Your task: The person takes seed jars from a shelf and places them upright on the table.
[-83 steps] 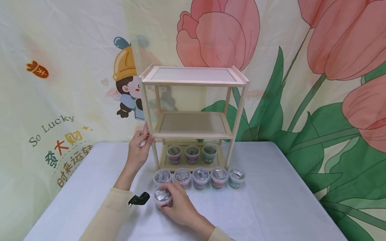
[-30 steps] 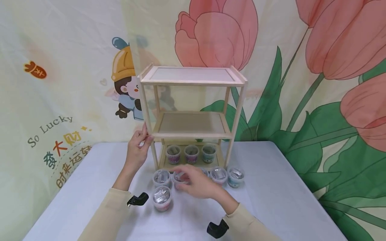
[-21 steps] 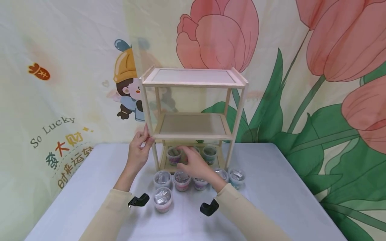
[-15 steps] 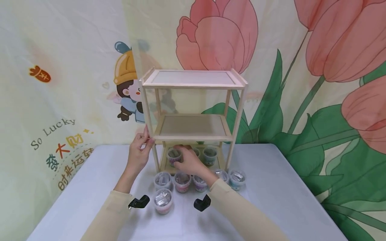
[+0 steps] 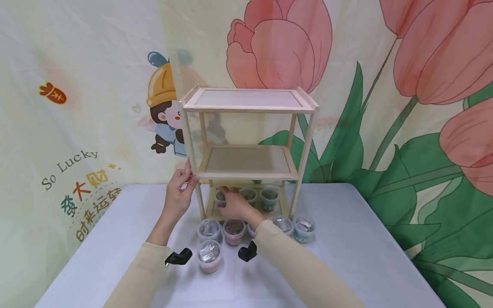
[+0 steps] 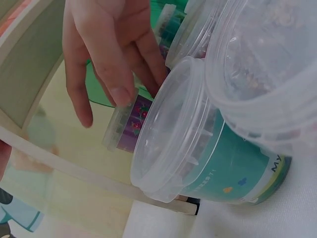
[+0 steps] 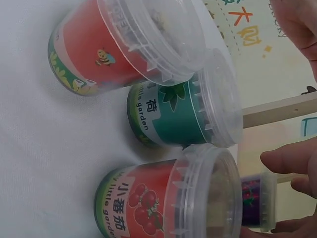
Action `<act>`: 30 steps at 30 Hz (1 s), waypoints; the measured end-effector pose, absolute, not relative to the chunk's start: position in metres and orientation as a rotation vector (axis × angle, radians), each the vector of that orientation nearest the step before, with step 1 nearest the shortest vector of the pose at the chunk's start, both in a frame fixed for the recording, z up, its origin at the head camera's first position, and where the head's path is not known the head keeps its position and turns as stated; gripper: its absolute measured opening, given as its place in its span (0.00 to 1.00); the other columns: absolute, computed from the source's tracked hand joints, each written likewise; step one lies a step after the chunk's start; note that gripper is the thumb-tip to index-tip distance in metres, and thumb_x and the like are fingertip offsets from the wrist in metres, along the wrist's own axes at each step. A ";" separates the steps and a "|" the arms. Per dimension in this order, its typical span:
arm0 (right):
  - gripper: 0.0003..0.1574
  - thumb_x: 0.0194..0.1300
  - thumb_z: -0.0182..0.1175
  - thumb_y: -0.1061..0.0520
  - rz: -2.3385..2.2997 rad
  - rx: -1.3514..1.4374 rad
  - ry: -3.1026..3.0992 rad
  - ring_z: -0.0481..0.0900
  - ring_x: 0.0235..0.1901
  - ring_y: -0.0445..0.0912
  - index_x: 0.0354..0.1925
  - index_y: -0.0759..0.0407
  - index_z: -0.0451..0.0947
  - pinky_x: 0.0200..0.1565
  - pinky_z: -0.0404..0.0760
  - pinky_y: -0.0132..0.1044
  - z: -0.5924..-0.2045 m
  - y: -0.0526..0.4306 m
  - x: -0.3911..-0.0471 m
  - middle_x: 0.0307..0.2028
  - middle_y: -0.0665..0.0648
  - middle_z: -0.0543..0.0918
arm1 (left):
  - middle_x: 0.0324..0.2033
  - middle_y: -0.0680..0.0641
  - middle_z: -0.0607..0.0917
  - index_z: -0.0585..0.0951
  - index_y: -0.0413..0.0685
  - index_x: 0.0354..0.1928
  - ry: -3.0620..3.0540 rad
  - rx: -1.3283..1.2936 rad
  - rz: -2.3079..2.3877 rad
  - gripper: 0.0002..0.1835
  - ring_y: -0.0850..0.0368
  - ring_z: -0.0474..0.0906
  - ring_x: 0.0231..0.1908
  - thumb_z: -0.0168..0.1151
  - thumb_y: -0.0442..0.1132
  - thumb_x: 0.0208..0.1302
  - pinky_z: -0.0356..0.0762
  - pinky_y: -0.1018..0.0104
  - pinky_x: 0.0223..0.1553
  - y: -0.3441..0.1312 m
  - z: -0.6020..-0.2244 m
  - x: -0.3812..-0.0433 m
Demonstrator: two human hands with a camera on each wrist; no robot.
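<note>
My left hand (image 5: 179,192) grips the left front post of a small three-tier wooden shelf (image 5: 246,176) at middle-tier height. On the shelf's bottom tier stand three lidded plastic tubs. Around the leftmost, a purple tub (image 7: 251,202), my right hand (image 5: 236,204) reaches with fingers spread. The thumb (image 7: 285,157) shows a gap to the tub in the right wrist view. Beside it are another tub (image 5: 248,196) and a teal-labelled tub (image 5: 269,200). In front of the shelf, a row of clear-lidded tubs includes a red tomato-labelled tub (image 7: 148,206) and a green-labelled tub (image 7: 173,111).
A red bee-labelled tub (image 7: 101,47) stands alone in front of the row's left end. The row's right end is a bluish tub (image 5: 304,229). A white cloth covers the table (image 5: 346,256). A printed curtain (image 5: 362,25) hangs behind.
The right hand has let go of the front red tub, moved forward over the row and reached to the purple tub on the bottom tier. The left hand keeps its place on the post.
</note>
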State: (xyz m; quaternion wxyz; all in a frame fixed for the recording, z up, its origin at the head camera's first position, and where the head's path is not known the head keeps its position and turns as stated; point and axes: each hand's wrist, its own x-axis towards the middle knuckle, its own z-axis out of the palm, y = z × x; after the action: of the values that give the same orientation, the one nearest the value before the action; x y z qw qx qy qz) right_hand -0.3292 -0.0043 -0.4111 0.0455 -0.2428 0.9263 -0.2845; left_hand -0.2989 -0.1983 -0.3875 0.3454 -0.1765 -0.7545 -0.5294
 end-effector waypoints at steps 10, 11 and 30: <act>0.39 0.72 0.65 0.56 -0.827 -0.707 2.845 0.70 0.72 0.65 0.77 0.55 0.69 0.65 0.80 0.61 -0.420 -0.006 -0.326 0.79 0.73 0.56 | 0.42 0.30 0.77 0.68 0.31 0.74 -1.973 -0.461 -1.378 0.32 0.74 0.73 0.42 0.63 0.22 0.71 0.75 0.88 0.45 -0.198 -0.385 -0.300; 0.38 0.71 0.66 0.57 -0.834 -0.705 2.847 0.71 0.71 0.65 0.76 0.55 0.70 0.64 0.80 0.61 -0.421 -0.006 -0.326 0.79 0.72 0.56 | 0.42 0.31 0.77 0.68 0.31 0.75 -1.978 -0.460 -1.387 0.32 0.74 0.73 0.43 0.63 0.22 0.71 0.76 0.88 0.45 -0.198 -0.385 -0.300; 0.33 0.72 0.66 0.60 -0.880 -0.730 2.888 0.78 0.60 0.62 0.70 0.50 0.67 0.56 0.85 0.57 -0.442 -0.018 -0.337 0.64 0.74 0.72 | 0.43 0.33 0.77 0.70 0.34 0.74 -1.991 -0.426 -1.410 0.30 0.74 0.74 0.45 0.64 0.22 0.71 0.77 0.87 0.43 -0.207 -0.404 -0.314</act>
State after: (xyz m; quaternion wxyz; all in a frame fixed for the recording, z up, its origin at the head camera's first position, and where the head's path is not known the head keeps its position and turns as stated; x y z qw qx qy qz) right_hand -0.3371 -0.0178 -0.4418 0.0178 -0.2351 0.9296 -0.2833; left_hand -0.3142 -0.2075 -0.4044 0.3263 -0.1625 -0.7599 -0.5381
